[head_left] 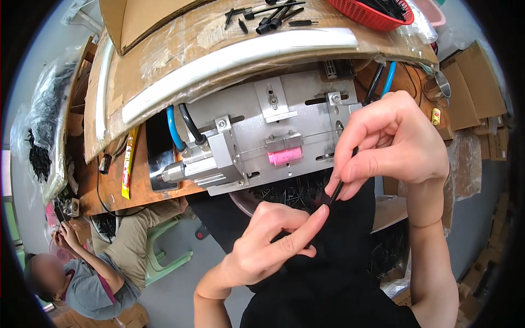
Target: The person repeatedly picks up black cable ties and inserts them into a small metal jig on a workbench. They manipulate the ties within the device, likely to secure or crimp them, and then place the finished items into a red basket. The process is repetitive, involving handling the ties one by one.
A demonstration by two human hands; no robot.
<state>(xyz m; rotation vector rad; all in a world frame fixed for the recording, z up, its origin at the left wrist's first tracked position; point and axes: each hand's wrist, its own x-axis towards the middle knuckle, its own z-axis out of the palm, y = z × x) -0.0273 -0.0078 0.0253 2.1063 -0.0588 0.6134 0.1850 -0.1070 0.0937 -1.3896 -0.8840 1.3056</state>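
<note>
A thin black rod [338,186] slants between my two hands, in front of the metal fixture. My right hand [396,143] pinches its upper part between thumb and fingers. At the rod's lower end are the fingertips of my left hand [268,243], its index finger stretched along and the other fingers curled. What the left thumb grips is partly hidden. The metal fixture [257,117] has a pink cylinder [285,156] lying at its middle and a metal cylinder block [210,169] at its left. Below its front edge, a bowl [243,201] holds many thin black pieces [287,191].
A cardboard shelf [186,46] with a white edge strip overhangs the fixture. Black brush-like parts [268,23] and a red basket [363,12] sit on it. Blue hoses [174,128] run to the fixture. A co-worker [101,281] sits at left near a green stool [158,262]. Boxes [473,82] stand right.
</note>
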